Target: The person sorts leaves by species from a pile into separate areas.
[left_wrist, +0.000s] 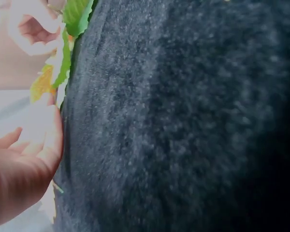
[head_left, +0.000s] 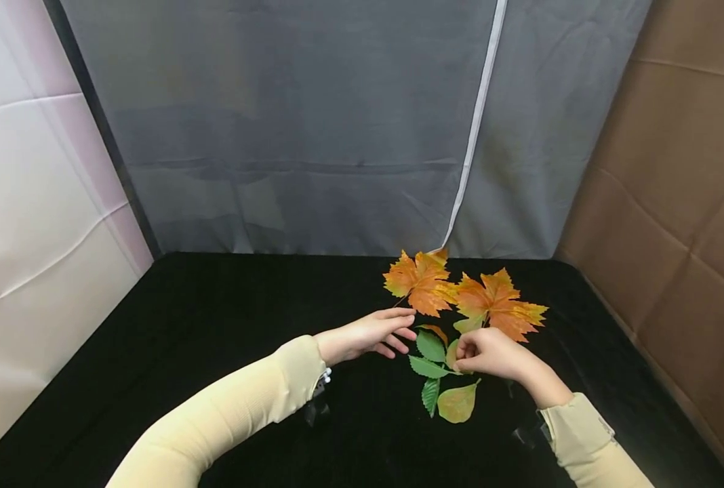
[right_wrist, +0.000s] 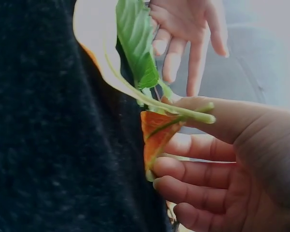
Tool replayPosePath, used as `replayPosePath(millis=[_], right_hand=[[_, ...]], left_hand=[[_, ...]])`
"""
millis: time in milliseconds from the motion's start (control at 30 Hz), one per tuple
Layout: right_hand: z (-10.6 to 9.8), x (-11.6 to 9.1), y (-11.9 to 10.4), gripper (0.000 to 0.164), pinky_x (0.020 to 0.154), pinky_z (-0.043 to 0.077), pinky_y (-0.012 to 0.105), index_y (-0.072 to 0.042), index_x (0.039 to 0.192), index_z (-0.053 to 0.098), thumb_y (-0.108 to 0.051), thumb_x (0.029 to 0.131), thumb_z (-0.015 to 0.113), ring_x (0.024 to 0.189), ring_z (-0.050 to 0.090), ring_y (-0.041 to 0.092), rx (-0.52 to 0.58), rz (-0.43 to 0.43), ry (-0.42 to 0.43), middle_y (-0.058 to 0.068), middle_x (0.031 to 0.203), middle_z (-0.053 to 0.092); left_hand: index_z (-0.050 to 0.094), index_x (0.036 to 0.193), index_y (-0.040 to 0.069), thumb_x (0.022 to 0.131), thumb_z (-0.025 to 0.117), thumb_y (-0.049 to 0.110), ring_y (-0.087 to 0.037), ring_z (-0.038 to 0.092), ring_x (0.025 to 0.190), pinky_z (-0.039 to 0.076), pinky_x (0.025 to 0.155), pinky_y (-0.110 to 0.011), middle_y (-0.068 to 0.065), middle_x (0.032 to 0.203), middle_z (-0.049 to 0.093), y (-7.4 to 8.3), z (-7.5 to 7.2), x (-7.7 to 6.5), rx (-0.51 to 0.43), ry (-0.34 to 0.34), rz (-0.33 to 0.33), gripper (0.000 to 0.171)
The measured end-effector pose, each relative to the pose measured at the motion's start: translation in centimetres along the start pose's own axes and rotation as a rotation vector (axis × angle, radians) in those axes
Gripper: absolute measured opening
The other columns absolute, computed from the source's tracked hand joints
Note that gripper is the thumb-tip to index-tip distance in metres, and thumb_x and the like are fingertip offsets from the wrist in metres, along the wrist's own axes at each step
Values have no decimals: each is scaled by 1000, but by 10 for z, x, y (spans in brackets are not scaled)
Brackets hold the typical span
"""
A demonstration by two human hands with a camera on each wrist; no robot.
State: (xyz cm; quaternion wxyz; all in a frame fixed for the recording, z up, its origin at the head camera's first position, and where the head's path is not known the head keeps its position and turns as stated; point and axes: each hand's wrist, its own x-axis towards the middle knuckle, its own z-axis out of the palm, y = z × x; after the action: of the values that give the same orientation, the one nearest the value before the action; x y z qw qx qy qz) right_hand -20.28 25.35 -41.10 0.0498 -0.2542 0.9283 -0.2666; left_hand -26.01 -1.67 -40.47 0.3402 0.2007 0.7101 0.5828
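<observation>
My left hand [head_left: 371, 333] hovers over the black cloth with fingers extended and nothing in them, just left of the leaves. Beside it lie several serrated green leaves [head_left: 431, 346]. My right hand [head_left: 496, 354] pinches a small yellow-green leaf [head_left: 451, 355] between thumb and fingers; the right wrist view shows an orange tint on this leaf [right_wrist: 157, 137]. A rounded yellow-green leaf [head_left: 457, 404] with a short stem lies nearer to me; its stem crosses in front of the right thumb in the right wrist view. The left wrist view catches green leaves [left_wrist: 63, 63] beyond the left fingertips.
Two orange maple leaves, one on the left [head_left: 419, 281] and one on the right [head_left: 501, 305], lie behind the hands. A black cloth [head_left: 246, 291] covers the table. Grey curtain [head_left: 289, 135] stands behind, brown fabric [head_left: 679, 190] right, white fabric [head_left: 38, 203] left.
</observation>
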Motion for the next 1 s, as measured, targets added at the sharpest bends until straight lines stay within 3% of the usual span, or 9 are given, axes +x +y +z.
replayPosePath(millis=[267,500,800,1000], right_hand=[[8,2,1,23,54,43,24,-18,76,63,-35,79,79,56,48,2,9,29,-8,-13,63,53],[12,4,1,32,53,40,24,-17,76,60,-40,74,82,55,45,4,-9,56,-20,-11,65,51],[17,8,-3,39,50,34,23,-14,73,55,-39,71,85,53,38,4,-57,69,5,-10,63,43],[20,7,1,36,50,35,23,-16,71,53,-33,70,85,52,39,4,-52,103,43,-11,61,43]], left_hand=[[34,150,8,101,49,39,-24,66,94,53,74,-34,-15,125,61,-4,8,17,10,-56,-16,60],[45,143,1,101,50,39,-22,67,91,55,72,-33,-13,127,61,1,13,31,61,-56,-30,57],[65,123,0,99,56,36,-25,70,89,56,75,-35,-12,123,63,-4,14,40,33,108,36,44],[69,114,-1,93,67,25,-22,71,80,57,72,-36,-9,106,70,-2,15,42,5,139,106,33]])
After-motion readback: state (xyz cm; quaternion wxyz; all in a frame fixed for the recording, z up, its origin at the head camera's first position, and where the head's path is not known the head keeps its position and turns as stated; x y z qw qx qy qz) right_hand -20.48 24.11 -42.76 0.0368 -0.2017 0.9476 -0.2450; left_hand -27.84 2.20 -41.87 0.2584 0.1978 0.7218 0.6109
